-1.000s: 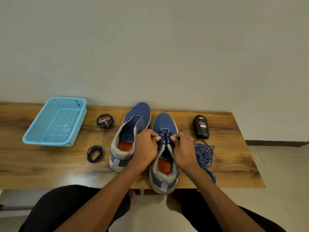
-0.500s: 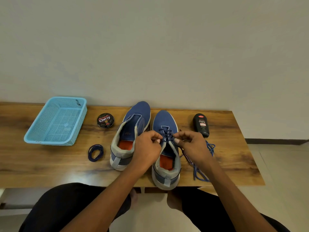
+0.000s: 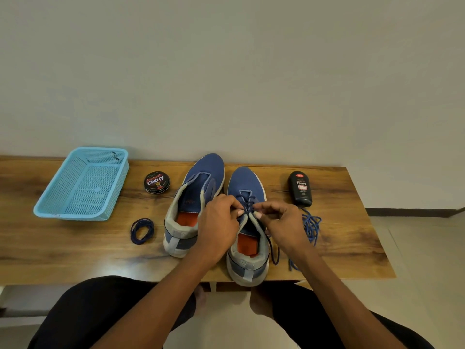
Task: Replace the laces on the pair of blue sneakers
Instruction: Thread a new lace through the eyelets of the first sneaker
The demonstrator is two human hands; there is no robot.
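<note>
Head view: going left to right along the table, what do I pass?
light blue basket → polish tin → left sneaker → right sneaker → black polish bottle

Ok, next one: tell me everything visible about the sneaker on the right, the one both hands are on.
The right sneaker has a blue knit-looking upper, a grey heel collar with a pull tab, a whitish sole and an orange insole. It stands upright on the wooden table, toe toward the wall, heel at the near edge, beside the unlaced sneaker. A dark blue lace crosses its upper eyelets. The left hand and right hand pinch that lace at the tongue.
</note>
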